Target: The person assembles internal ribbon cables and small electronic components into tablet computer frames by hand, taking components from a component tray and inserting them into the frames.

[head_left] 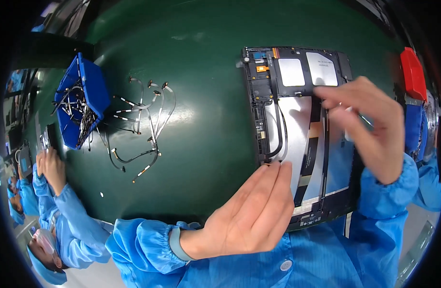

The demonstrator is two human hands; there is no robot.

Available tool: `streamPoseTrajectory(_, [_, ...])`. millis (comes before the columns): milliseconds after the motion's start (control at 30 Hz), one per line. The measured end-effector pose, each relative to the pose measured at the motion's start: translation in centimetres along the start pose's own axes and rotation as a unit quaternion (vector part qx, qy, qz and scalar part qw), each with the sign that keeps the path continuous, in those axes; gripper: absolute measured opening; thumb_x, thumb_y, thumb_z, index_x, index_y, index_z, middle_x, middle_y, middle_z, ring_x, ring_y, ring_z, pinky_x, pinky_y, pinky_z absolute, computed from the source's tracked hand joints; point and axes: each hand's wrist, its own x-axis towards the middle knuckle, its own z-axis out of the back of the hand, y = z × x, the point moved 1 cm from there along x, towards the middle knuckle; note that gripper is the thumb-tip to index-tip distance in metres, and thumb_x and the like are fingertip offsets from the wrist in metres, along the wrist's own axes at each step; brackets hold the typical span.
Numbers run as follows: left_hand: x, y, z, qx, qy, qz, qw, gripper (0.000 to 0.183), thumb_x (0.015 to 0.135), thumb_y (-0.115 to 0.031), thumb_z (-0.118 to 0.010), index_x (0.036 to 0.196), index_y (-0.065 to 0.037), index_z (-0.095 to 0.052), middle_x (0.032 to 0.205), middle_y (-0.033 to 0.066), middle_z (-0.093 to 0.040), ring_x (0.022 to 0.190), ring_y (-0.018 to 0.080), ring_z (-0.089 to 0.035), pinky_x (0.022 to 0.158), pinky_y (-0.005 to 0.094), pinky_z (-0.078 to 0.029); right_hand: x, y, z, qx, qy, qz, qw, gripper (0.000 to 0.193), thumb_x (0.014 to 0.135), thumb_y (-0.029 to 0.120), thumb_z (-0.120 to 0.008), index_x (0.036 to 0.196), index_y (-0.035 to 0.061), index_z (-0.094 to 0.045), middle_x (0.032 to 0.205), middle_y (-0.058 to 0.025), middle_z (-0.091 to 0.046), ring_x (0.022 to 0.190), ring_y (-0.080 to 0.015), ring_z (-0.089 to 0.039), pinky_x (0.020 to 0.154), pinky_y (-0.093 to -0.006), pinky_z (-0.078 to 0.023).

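An opened tablet-like device (290, 129) lies in front of me, its black frame, silver panels and ribbon cables exposed. My left hand (251, 213) is closed, its fingertips pinched together at the lower end of a curved black cable (279, 132) near the device's left edge. My right hand (369, 120) is blurred by motion above the device's upper right part. Its fingers curl around something slim and light-coloured that I cannot make out. Several loose thin cables (155, 122) with small connectors lie on the table to the left.
A blue bin (96, 89) full of cables stands at the left on the green table (196, 62). At the far right are a red bin (412, 72) and a blue bin (413, 125). A co-worker in blue (79, 230) sits at the left, a hand (52, 168) at the table.
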Motion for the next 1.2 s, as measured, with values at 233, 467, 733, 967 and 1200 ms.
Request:
streamPoseTrajectory(233, [0.4, -0.4, -0.8, 0.014, 0.014, 0.034, 0.999, 0.011, 0.084, -0.010, -0.059, 0.081, 0.001, -0.062, 0.099, 0.0167, -0.070, 0.087, 0.0244, -0.070, 0.077, 0.0270, -0.057, 0.6, -0.6, -3.9, 0.092, -0.023, 0.000, 0.996, 0.022, 0.072, 0.005, -0.079, 0.094, 0.0037, -0.076, 0.082, -0.0059, -0.067, 0.078, -0.0179, -0.056, 0.068, -0.0277, -0.044])
streamPoseTrajectory(467, [0.7, -0.1, -1.2, 0.040, 0.028, 0.014, 0.999, 0.012, 0.085, -0.012, -0.058, 0.079, -0.002, -0.062, 0.095, 0.0147, -0.072, 0.086, 0.0222, -0.070, 0.077, 0.0257, -0.057, 0.9, -0.9, -4.1, 0.028, -0.021, 0.029, 0.999, 0.015, 0.071, 0.003, -0.078, 0.086, 0.0038, -0.075, 0.081, -0.0049, -0.067, 0.080, -0.0176, -0.057, 0.069, -0.0282, -0.044])
streamPoseTrajectory(733, [1.0, 0.4, -1.1, 0.044, 0.046, -0.004, 0.998, 0.017, 0.087, -0.016, -0.057, 0.077, -0.003, -0.063, 0.091, 0.0133, -0.073, 0.081, 0.0197, -0.069, 0.075, 0.0227, -0.054, 1.4, -1.1, -4.0, 0.006, -0.009, 0.049, 0.999, 0.015, 0.071, 0.003, -0.078, 0.086, 0.0042, -0.074, 0.083, -0.0059, -0.066, 0.079, -0.0189, -0.057, 0.069, -0.0300, -0.044])
streamPoseTrajectory(967, [1.1, 0.5, -1.7, 0.051, 0.035, -0.017, 0.998, 0.018, 0.086, -0.017, -0.057, 0.077, -0.002, -0.063, 0.090, 0.0146, -0.073, 0.079, 0.0203, -0.069, 0.074, 0.0227, -0.054, 1.6, -1.3, -4.1, -0.008, -0.017, 0.062, 0.998, 0.015, 0.070, 0.001, -0.078, 0.084, 0.0048, -0.074, 0.080, -0.0057, -0.065, 0.077, -0.0185, -0.057, 0.067, -0.0293, -0.044])
streamPoseTrajectory(1200, [1.0, 0.2, -1.7, 0.053, 0.025, -0.004, 0.998, 0.017, 0.085, -0.016, -0.058, 0.076, -0.002, -0.062, 0.089, 0.0152, -0.073, 0.078, 0.0205, -0.069, 0.074, 0.0225, -0.053, 0.8, -1.2, -4.6, -0.015, -0.039, 0.108, 0.993, 0.023, 0.068, -0.002, -0.078, 0.089, 0.0028, -0.073, 0.086, -0.0071, -0.065, 0.077, -0.0198, -0.057, 0.066, -0.0286, -0.045])
